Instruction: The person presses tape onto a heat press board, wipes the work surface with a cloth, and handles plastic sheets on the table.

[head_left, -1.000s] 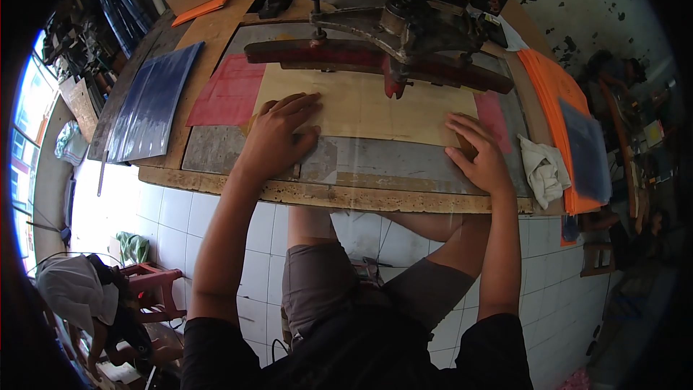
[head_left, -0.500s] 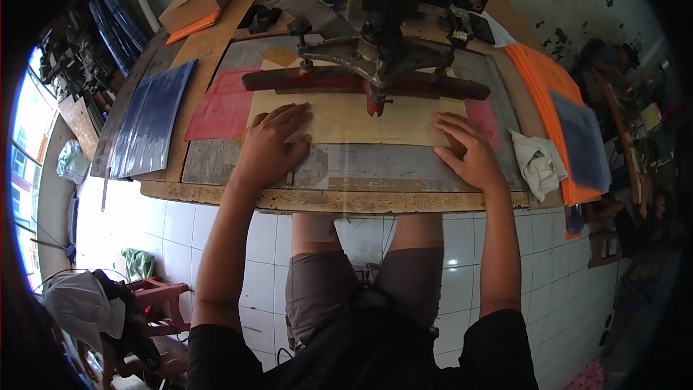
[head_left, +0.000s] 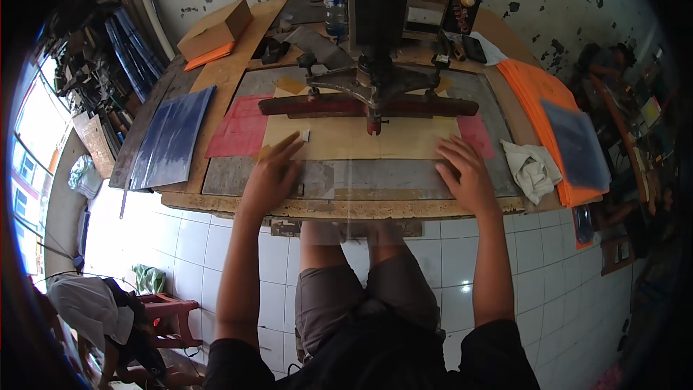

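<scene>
Since the earlier frame, in the head view, the left hand [head_left: 271, 177] had been drawn back toward the near edge of the yellow sheet [head_left: 339, 147], and a small pale patch [head_left: 305, 136] had been bared. The right hand [head_left: 465, 173] was rested by the sheet's right end; both were held loosely uncurled, though any pressing of fingertips could not be told. On the grey board [head_left: 404, 182], the sheet was partly hidden by the red bar [head_left: 296, 107].
</scene>
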